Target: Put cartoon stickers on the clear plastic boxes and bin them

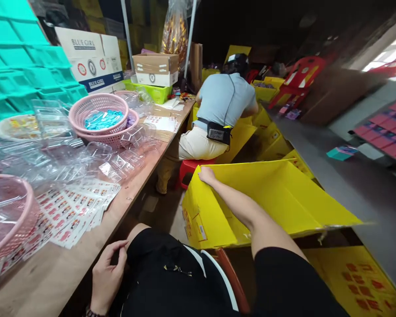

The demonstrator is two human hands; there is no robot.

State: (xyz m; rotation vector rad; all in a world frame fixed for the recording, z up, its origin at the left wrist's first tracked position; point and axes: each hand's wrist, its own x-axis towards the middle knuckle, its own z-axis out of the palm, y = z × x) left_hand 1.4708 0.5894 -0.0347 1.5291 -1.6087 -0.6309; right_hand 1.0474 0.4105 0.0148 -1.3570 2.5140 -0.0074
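So, right grip [206, 175] closed on box [277, 193]

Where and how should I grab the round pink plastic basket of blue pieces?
I'd grip the upper basket by opposite rim sides, from above: its rim sits above the lower pink basket, and the loose blue pieces inside want it level.
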